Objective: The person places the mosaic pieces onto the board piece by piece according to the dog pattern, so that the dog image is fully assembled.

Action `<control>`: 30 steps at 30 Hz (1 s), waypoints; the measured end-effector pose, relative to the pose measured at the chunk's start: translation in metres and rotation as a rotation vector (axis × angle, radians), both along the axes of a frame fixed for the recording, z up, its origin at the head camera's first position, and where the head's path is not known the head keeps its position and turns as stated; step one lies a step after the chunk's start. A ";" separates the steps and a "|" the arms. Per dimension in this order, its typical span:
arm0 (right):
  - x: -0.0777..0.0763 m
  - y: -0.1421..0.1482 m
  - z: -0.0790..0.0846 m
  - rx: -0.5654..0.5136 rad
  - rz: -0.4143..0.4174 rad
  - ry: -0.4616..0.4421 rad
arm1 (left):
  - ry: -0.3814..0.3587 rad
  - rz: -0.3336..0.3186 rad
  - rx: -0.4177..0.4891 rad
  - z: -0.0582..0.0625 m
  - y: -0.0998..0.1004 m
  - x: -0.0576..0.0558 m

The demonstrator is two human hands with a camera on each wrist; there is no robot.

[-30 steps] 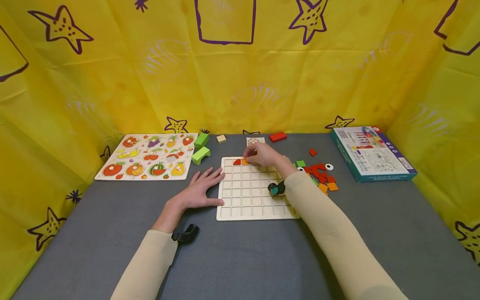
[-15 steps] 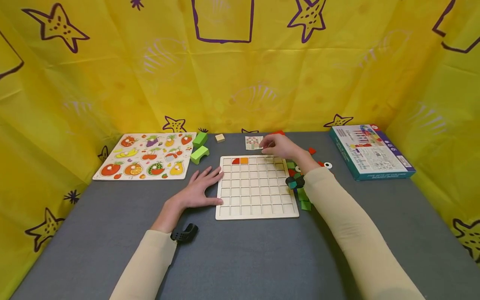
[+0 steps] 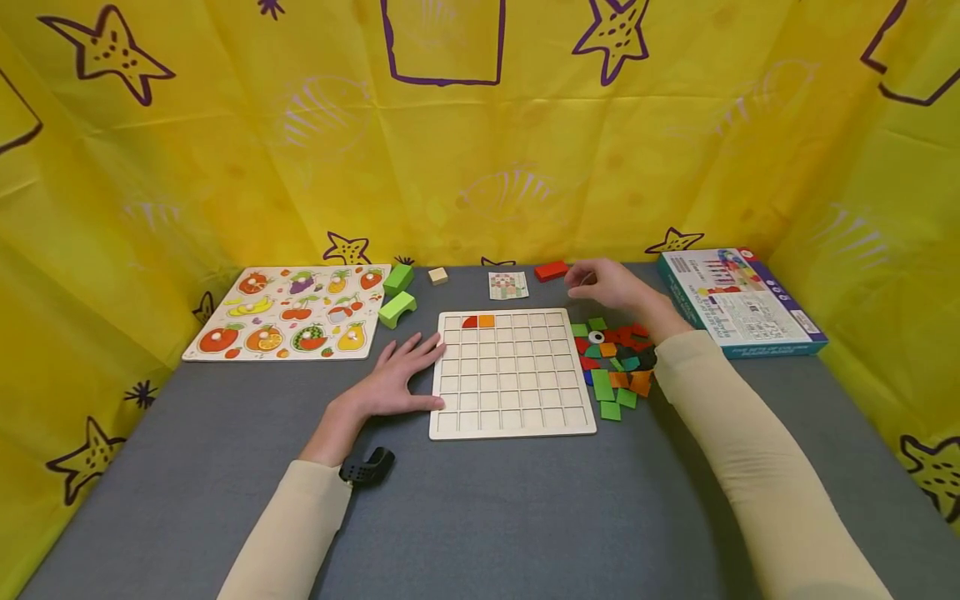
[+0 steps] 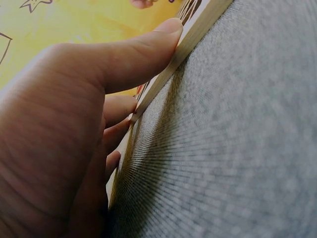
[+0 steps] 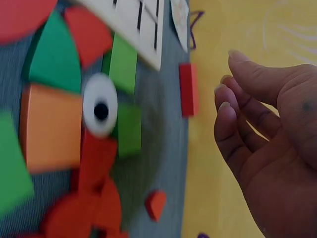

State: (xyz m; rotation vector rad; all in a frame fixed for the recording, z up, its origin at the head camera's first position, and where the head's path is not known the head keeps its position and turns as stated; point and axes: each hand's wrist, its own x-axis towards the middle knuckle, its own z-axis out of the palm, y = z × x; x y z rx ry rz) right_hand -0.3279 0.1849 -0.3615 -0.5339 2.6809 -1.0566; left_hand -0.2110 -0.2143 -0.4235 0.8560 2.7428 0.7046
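Note:
A pale wooden grid board (image 3: 513, 375) lies in the middle of the table. In its top row sit a red curved-edge tile (image 3: 470, 322) and an orange square tile (image 3: 487, 322), side by side. My left hand (image 3: 393, 383) rests with spread fingers against the board's left edge; in the left wrist view its thumb (image 4: 143, 52) touches the rim. My right hand (image 3: 611, 287) hovers behind the loose coloured tiles (image 3: 603, 385), right of the red block (image 3: 551, 271). Seen from the right wrist, its fingers (image 5: 229, 119) are loosely bent with nothing between them.
Behind the board lies a small printed card (image 3: 508, 286). A fruit puzzle board (image 3: 288, 312), green blocks (image 3: 397, 310) and a small beige block (image 3: 438, 276) stand at the left. A game box (image 3: 742, 300) lies at the right, near the yellow curtain (image 3: 480, 167).
My right hand has let go of the orange square tile on the board and moved right, past the card and red block. The left hand stays at the board's edge.

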 end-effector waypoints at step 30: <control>-0.007 0.075 -0.025 0.192 -0.052 0.010 | 0.006 -0.004 -0.007 -0.001 -0.001 -0.001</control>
